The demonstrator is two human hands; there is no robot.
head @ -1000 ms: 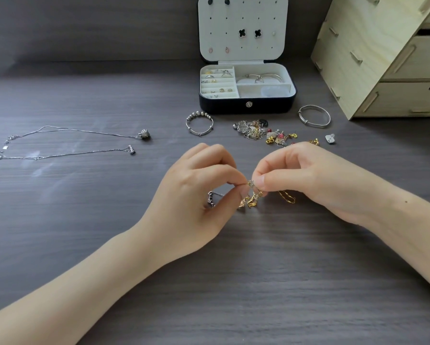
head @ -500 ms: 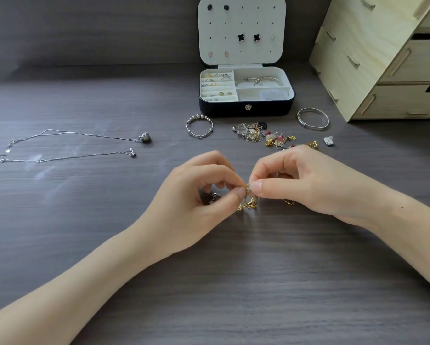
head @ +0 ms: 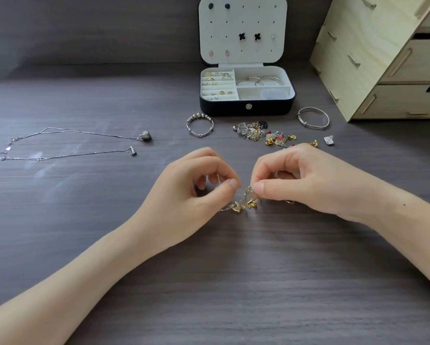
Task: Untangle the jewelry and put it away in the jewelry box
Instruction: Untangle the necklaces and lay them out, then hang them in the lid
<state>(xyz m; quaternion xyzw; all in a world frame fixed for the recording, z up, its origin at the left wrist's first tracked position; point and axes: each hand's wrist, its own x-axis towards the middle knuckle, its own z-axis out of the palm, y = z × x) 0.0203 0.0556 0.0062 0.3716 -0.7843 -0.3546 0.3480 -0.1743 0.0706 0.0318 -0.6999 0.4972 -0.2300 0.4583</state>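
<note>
A small tangle of gold and silver chains hangs between my two hands just above the dark table. My left hand pinches one side of it with thumb and forefinger; my right hand pinches the other side. The open jewelry box stands at the back, black outside and cream inside, with rings, studs and a bangle in its compartments and earrings on its raised lid. A second tangled pile of chains and loose charms lies in front of the box.
Two silver necklaces lie stretched out at the left. A beaded silver bangle and a plain bangle flank the pile. A small white piece lies near the right bangle. A wooden drawer unit stands at back right.
Both hands have kept their pinch on the tangle and drawn slightly apart, so a short length of chain now shows between them. The camera has shifted a little.
</note>
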